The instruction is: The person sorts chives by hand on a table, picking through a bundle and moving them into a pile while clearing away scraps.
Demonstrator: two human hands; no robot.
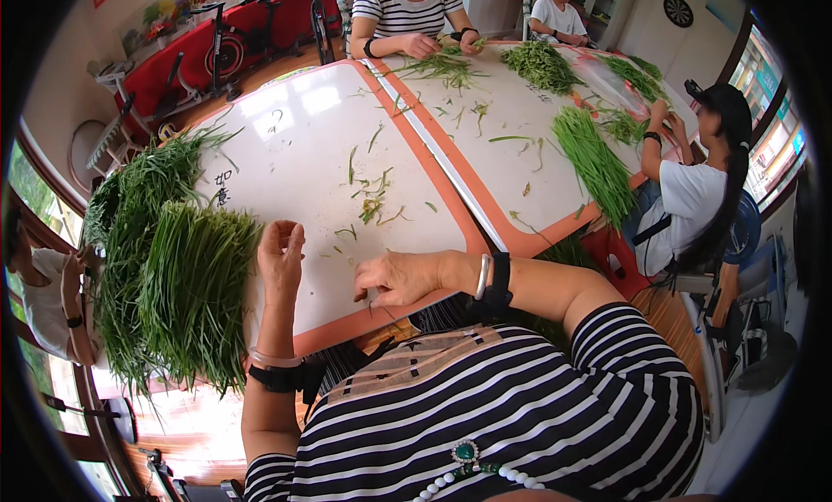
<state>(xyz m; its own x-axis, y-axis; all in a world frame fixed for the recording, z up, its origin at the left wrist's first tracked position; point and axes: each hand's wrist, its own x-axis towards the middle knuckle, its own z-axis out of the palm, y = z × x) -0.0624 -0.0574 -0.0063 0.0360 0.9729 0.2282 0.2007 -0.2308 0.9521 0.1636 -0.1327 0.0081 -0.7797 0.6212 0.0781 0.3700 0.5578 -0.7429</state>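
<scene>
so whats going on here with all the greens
A person sits at a white table with orange edging. The left hand rests beside a big pile of long green chives; the right hand lies flat near loose scraps. Neither hand grips anything. Other people sort similar greens at the next table.

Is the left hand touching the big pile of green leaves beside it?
Apart. In the head view, a thin strip of white table shows between the left hand and the pile of green leaves.
</scene>
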